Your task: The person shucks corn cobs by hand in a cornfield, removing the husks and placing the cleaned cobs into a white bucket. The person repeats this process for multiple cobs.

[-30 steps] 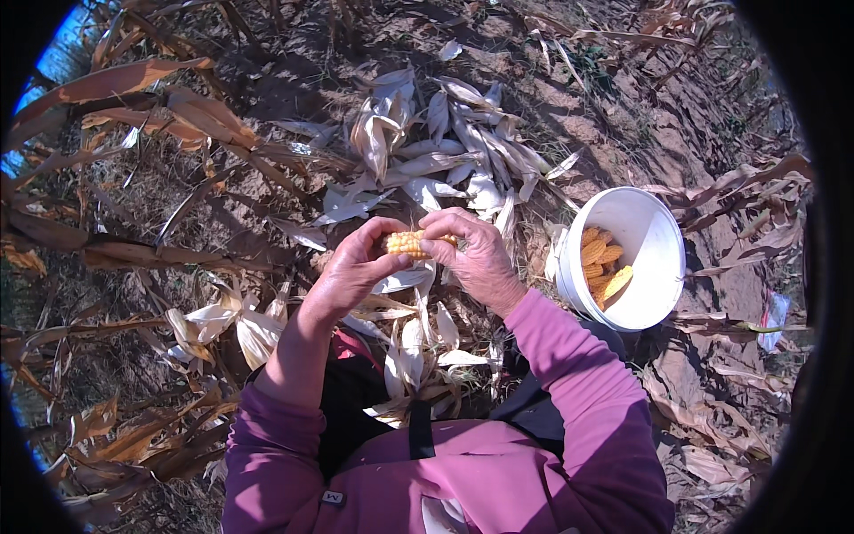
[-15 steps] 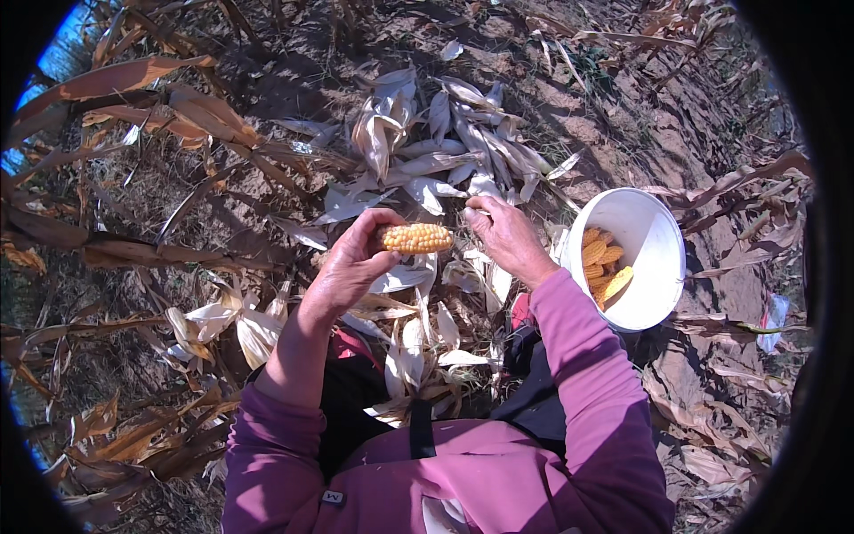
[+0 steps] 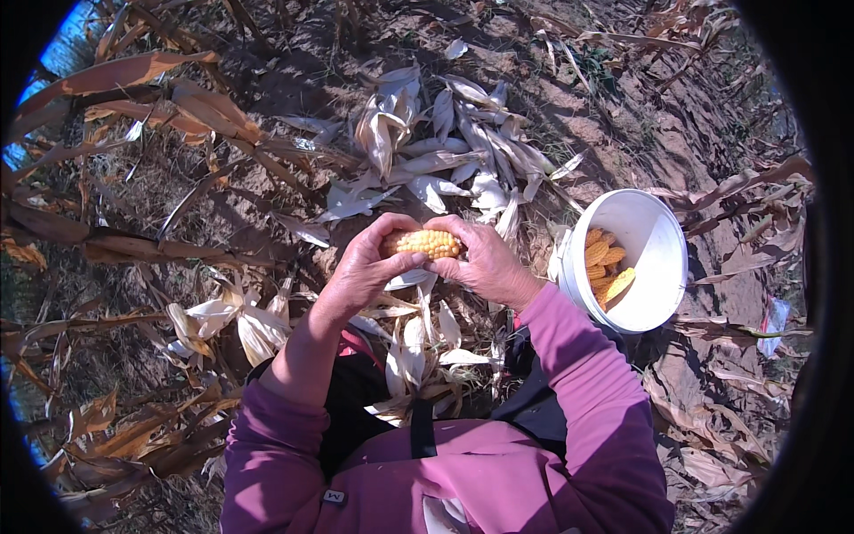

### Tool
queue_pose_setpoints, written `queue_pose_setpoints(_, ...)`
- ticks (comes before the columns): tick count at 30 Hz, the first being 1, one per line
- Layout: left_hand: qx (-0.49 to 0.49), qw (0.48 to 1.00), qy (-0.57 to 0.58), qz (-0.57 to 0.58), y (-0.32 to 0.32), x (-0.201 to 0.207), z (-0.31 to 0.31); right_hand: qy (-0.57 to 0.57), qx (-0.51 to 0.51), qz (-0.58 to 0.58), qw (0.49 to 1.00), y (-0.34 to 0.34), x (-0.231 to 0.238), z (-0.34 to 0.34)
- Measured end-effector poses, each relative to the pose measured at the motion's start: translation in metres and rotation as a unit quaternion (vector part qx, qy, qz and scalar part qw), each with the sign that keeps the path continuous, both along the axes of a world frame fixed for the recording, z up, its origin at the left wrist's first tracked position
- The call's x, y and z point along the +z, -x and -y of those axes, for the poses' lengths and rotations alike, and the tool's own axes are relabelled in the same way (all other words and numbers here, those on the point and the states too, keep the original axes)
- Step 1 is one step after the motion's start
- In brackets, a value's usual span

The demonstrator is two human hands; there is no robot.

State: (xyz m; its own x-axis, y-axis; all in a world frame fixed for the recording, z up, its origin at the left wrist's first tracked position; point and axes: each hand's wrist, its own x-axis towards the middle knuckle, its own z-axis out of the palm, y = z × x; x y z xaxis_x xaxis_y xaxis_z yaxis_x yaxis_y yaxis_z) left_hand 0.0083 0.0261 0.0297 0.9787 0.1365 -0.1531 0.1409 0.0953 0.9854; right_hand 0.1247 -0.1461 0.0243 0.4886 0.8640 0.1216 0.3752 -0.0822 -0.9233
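Note:
A husked yellow corn cob (image 3: 423,242) lies crosswise between my two hands, in front of my body. My left hand (image 3: 363,262) is closed round its left end, the thumb along the near side. At the right end, the fingers and thumb of my right hand (image 3: 485,258) grip it too. Both thumbs nearly meet at the cob's near edge. Below and beyond the hands, pale dry husks (image 3: 414,347) lie on the ground. A white bucket (image 3: 660,267) stands to the right of my right forearm, with several bare yellow cobs (image 3: 605,258) in it.
A larger heap of stripped husks (image 3: 445,151) lies on the soil just beyond my hands. Dry corn stalks and leaves (image 3: 116,245) crowd the left side. More husks (image 3: 253,325) lie beside my left forearm. A light-coloured plastic scrap (image 3: 775,326) rests at the far right.
My right hand has moved left and closed on the right end of the cob, which only my left hand held before. The bucket stays where it was.

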Motion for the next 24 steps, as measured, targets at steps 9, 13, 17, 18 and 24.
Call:
queue_pose_setpoints(9, 0.046, 0.994, 0.082, 0.058, 0.0, -0.008, 0.0, -0.001, 0.023, 0.042, 0.999, 0.006, 0.0, 0.0)
queue_pose_setpoints(13, 0.116, 0.984, -0.134, 0.02, 0.001, -0.009, -0.011, -0.006, 0.006, 0.061, 0.998, 0.004, 0.0, 0.002)
queue_pose_setpoints(17, 0.229, 0.904, -0.357, 0.05, 0.001, -0.016, -0.038, -0.031, -0.001, 0.054, 0.998, -0.004, 0.0, 0.005)
queue_pose_setpoints(18, 0.238, 0.926, -0.292, -0.005, 0.004, -0.016, -0.044, -0.034, -0.002, 0.053, 0.998, -0.005, 0.002, 0.006)
queue_pose_setpoints(24, 0.064, 0.966, -0.24, -0.077, 0.009, -0.006, -0.04, -0.032, -0.002, 0.067, 0.997, -0.004, 0.004, 0.006)
